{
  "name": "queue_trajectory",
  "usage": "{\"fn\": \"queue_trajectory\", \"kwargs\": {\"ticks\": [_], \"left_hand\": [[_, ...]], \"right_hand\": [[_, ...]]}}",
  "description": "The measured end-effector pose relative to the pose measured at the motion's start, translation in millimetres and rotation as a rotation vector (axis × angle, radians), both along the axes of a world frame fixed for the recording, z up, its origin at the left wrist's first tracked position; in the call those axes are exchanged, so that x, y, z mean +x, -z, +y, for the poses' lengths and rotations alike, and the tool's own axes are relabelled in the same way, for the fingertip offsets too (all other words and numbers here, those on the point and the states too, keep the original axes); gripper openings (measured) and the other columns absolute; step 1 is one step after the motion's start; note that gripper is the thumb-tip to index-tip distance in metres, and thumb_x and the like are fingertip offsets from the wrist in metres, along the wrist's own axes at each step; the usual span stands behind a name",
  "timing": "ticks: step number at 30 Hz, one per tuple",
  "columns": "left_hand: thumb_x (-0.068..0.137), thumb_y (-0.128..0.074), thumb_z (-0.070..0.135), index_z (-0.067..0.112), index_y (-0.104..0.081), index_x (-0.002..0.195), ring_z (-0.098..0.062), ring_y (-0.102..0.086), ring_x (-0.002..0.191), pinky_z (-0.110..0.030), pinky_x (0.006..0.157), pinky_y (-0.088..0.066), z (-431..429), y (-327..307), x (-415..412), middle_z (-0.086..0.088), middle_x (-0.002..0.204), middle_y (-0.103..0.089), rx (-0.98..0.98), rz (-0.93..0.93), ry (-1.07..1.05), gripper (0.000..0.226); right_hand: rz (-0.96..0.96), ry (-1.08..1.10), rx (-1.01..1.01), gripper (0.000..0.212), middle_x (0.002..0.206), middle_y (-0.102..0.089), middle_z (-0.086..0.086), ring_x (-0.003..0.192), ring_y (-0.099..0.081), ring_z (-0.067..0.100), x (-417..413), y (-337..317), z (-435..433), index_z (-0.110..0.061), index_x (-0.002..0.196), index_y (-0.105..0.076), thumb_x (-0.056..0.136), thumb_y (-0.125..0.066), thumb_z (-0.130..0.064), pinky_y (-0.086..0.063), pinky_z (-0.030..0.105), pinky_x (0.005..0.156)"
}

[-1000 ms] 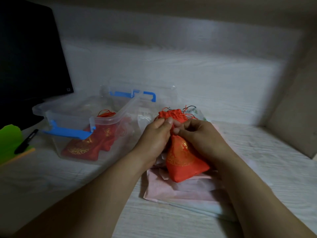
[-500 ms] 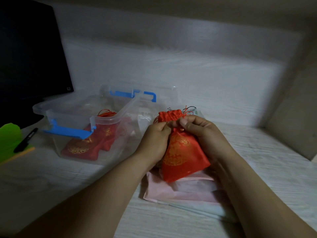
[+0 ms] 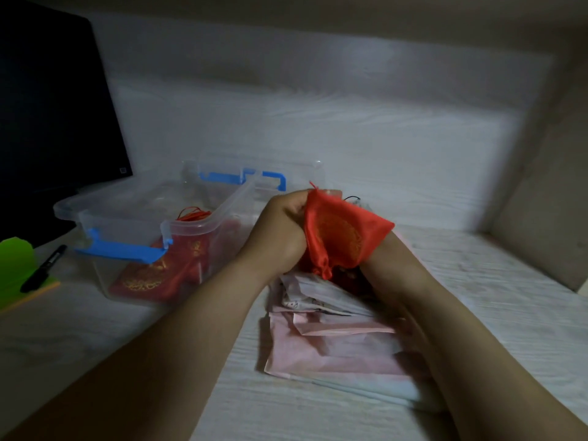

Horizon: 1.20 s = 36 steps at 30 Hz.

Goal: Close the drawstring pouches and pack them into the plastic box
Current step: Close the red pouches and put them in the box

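A red drawstring pouch (image 3: 343, 237) with gold print hangs tilted above the desk, its bottom corner pointing right. My left hand (image 3: 280, 230) grips it at the gathered neck. My right hand (image 3: 377, 261) reaches in under the pouch; only the wrist end shows and the fingers are hidden behind the cloth. The clear plastic box (image 3: 127, 211) with blue latches stands open to the left, with red pouches (image 3: 159, 272) lying inside. Another dark red pouch (image 3: 348, 276) peeks out just below the held one.
A pile of pink and white flat bags (image 3: 334, 345) lies under my hands. The box lid with its blue handle (image 3: 254, 179) stands behind the box. A black monitor (image 3: 47, 106), a green note pad (image 3: 16, 268) and a black marker (image 3: 43, 268) are at the left.
My left hand has lifted the red pouch by its neck and swung it up and rightward. My right hand let go of the neck and dropped beneath the pouch.
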<state>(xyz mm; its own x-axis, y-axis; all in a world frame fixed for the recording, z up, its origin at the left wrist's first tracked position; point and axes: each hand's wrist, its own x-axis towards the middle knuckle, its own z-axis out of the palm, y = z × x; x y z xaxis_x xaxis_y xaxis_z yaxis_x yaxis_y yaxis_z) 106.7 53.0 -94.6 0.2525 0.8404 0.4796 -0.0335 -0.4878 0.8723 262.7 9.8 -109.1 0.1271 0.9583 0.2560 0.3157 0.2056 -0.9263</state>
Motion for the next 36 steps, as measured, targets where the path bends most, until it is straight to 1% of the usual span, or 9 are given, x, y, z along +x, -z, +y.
{"fn": "queue_trajectory", "kwargs": {"ticks": [4,6,10,16,20,24,26,28,36], "left_hand": [[0.107,-0.053,0.016,0.007,-0.071,0.123,0.002,-0.071,0.094,-0.019,0.088,-0.054,-5.4,-3.3,-3.4,0.011,0.095,-0.078,0.017,0.053,0.143,0.025],[0.109,-0.049,0.018,0.005,-0.069,0.129,0.006,-0.07,0.081,-0.017,0.077,-0.055,-6.8,-4.8,-6.0,0.014,0.088,-0.077,0.017,0.125,0.17,0.031],[0.109,-0.05,0.027,0.021,-0.071,0.124,-0.014,-0.064,0.078,-0.023,0.066,-0.054,-8.5,-5.5,1.0,-0.017,0.103,-0.077,0.042,0.221,0.185,0.026],[0.109,-0.049,0.034,0.019,-0.067,0.133,-0.028,-0.069,0.056,-0.024,0.047,-0.05,-10.3,0.7,9.3,0.007,0.11,-0.078,-0.069,0.196,0.253,0.033],[0.109,-0.047,0.032,0.015,-0.062,0.14,-0.024,-0.064,0.045,-0.023,0.041,-0.048,-14.0,1.7,14.2,-0.002,0.115,-0.077,-0.12,0.137,0.31,0.038],[0.105,-0.048,0.048,0.033,-0.052,0.149,-0.018,-0.069,0.07,-0.033,0.073,-0.056,-5.8,10.3,4.8,0.006,0.083,-0.073,-0.01,0.199,0.161,0.046],[0.106,-0.047,0.05,0.038,-0.052,0.147,-0.007,-0.07,0.099,-0.038,0.099,-0.053,0.8,19.6,-4.3,0.011,0.105,-0.074,0.068,0.328,0.042,0.043],[0.108,-0.045,0.044,0.037,-0.06,0.138,-0.003,-0.065,0.112,-0.041,0.106,-0.049,0.0,25.8,-10.3,0.013,0.116,-0.071,0.165,0.468,-0.018,0.034],[0.105,-0.059,0.024,0.025,-0.067,0.106,0.005,-0.061,0.08,-0.024,0.076,-0.048,-7.0,22.7,-15.0,0.011,0.084,-0.067,0.154,0.476,0.054,0.009]], "right_hand": [[0.199,-0.162,0.001,0.004,0.086,-0.071,0.028,0.075,-0.06,0.028,1.9,-2.8,-1.8,-0.011,0.084,-0.075,0.083,-0.073,-0.015,-0.047,0.036,0.068],[0.252,-0.195,-0.037,0.008,0.077,-0.069,0.02,0.058,-0.056,0.021,5.4,-7.1,-3.1,-0.004,0.086,-0.072,0.093,-0.07,-0.008,-0.044,0.023,0.053],[0.181,-0.284,-0.101,0.017,0.068,-0.058,0.017,0.047,-0.038,0.016,4.1,-7.4,-4.4,-0.009,0.079,-0.072,0.095,-0.067,-0.009,-0.024,0.019,0.044],[0.141,-0.364,-0.109,0.017,0.053,-0.058,0.003,0.041,-0.044,0.009,0.4,-8.5,-13.3,0.0,0.082,-0.068,0.097,-0.064,-0.004,-0.035,0.018,0.041],[0.02,-0.338,-0.06,0.018,0.057,-0.062,0.005,0.049,-0.051,0.016,-0.9,-6.3,-12.3,0.0,0.081,-0.069,0.098,-0.064,-0.003,-0.043,0.024,0.049],[0.095,-0.257,-0.075,0.022,0.059,-0.058,0.01,0.046,-0.048,0.016,4.3,-5.0,-7.0,-0.007,0.078,-0.069,0.099,-0.066,-0.012,-0.038,0.019,0.043],[0.124,-0.2,-0.059,0.023,0.059,-0.059,0.011,0.046,-0.048,0.017,8.7,-3.8,-4.4,-0.008,0.075,-0.07,0.098,-0.068,-0.015,-0.037,0.019,0.042],[0.132,-0.172,-0.047,0.023,0.06,-0.06,0.013,0.045,-0.048,0.017,10.6,-2.3,-3.6,-0.009,0.074,-0.071,0.096,-0.071,-0.016,-0.038,0.021,0.043],[0.155,-0.128,-0.044,0.011,0.061,-0.062,0.01,0.048,-0.052,0.017,11.7,-0.2,-1.3,-0.002,0.089,-0.071,0.097,-0.067,-0.01,-0.041,0.022,0.045]]}}
